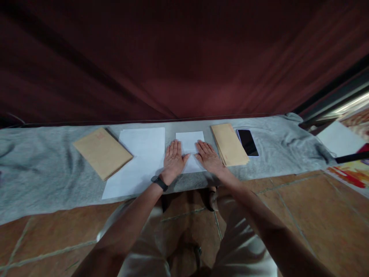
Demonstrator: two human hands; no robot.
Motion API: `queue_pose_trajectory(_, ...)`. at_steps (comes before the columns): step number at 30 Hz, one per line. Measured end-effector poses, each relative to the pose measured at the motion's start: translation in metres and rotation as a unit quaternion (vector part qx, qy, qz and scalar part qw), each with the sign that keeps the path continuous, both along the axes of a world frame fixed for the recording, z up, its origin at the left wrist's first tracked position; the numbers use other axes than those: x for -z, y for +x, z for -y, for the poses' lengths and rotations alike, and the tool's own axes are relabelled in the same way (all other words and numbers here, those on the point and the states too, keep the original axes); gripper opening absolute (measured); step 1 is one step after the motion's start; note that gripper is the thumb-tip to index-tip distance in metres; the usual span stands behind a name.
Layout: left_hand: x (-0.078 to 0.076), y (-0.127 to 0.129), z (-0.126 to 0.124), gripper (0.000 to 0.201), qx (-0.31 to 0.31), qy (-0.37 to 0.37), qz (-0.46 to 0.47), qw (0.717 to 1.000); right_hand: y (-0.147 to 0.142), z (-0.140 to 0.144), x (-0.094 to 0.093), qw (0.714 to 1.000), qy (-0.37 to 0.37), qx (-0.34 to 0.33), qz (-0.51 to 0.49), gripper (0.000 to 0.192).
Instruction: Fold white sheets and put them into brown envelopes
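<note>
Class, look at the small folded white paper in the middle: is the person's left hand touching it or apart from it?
Touching. The head view shows the left hand lying flat with its thumb on the small folded white paper.

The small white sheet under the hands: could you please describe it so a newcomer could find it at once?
On the grey cloth, between the white paper stack and the right brown envelope pile, lies the small white sheet. The left hand and right hand press flat on it; it is the smallest white piece.

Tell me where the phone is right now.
In the head view, the phone lies screen-up on the grey cloth, right of the hands, just beside the right-hand stack of brown envelopes.
</note>
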State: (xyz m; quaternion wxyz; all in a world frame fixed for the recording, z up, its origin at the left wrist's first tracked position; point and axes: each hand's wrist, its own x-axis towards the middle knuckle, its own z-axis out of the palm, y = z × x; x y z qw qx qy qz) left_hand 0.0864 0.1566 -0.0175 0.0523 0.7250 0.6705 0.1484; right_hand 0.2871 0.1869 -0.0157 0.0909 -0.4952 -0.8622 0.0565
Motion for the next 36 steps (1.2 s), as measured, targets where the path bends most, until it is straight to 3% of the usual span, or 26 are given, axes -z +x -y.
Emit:
queue_pose_trajectory(6, -0.006, -0.006, 0.001, 0.067, 0.008, 0.015, 0.001, 1.0, 0.004, -0.001, 0.0, 1.0, 0.001, 0.009, 0.0, 0.06)
queue_pose_trajectory(12, -0.01, 0.012, -0.019, 0.064, 0.073, 0.013, -0.015, 0.997, 0.005, 0.001, 0.001, 1.0, 0.017, 0.008, -0.011, 0.059)
queue_pose_trajectory(22, -0.005, 0.004, -0.016, 0.069, 0.061, -0.001, -0.027, 0.998, 0.011, 0.001, -0.002, 1.0, 0.002, 0.01, -0.006, 0.061)
queue_pose_trajectory(29, -0.015, -0.006, -0.01, 0.064, 0.047, -0.012, -0.036, 0.998, 0.02, 0.008, -0.014, 1.0, -0.024, -0.013, -0.015, 0.06)
queue_pose_trajectory(31, -0.021, -0.009, -0.005, 0.063, 0.076, -0.01, -0.032, 0.997, 0.021, 0.012, -0.02, 0.997, -0.039, -0.057, -0.028, 0.062)
queue_pose_trajectory(36, -0.035, -0.014, 0.022, 0.061, 0.232, -0.06, -0.019, 0.971, 0.021, 0.022, -0.028, 0.98, -0.083, -0.173, -0.05, 0.072)
